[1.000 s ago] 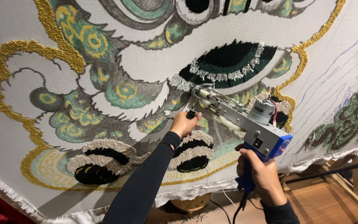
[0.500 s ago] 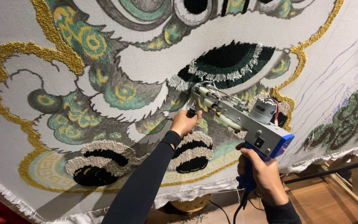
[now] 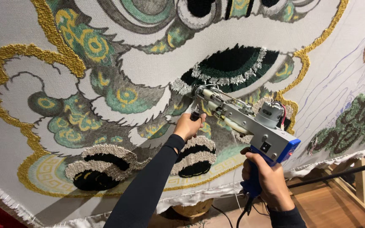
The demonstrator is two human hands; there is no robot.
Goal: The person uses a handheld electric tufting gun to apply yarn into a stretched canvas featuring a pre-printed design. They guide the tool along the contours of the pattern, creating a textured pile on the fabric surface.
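Left hand: the left hand (image 3: 187,125) is closed around the small black front handle (image 3: 195,115) of the tufting gun (image 3: 245,122), close up to the cloth.
Right hand: the right hand (image 3: 263,178) is wrapped tight around the blue grip (image 3: 254,182) at the back of the gun, low down near the bottom edge of the cloth.
Gun: it is a grey metal tool with a round motor (image 3: 270,114) on top. Its front tip (image 3: 199,91) is pressed on the cloth, just under a fluffy grey and white patch.
Cloth: the big stretched cloth (image 3: 5,139) stands up in front of the person. It has a picture in green, gold, black and white yarn, and some parts are bare.
Cord: a dark cord (image 3: 246,208) hangs down from the blue grip toward the wooden floor (image 3: 334,211).
Risk, fingers: the left hand sits very near the tip, so a slip may bring fingers to the sharp moving part.
Risk, cloth: if the gun tilts or is pushed too softly, I think the yarn may not stay in, or the tip may rip the cloth.
Risk, line: if the hands wobble, the new yarn may run into the colour next to it.
Risk, cord: the hanging cord may catch a foot or tug the gun sideways.
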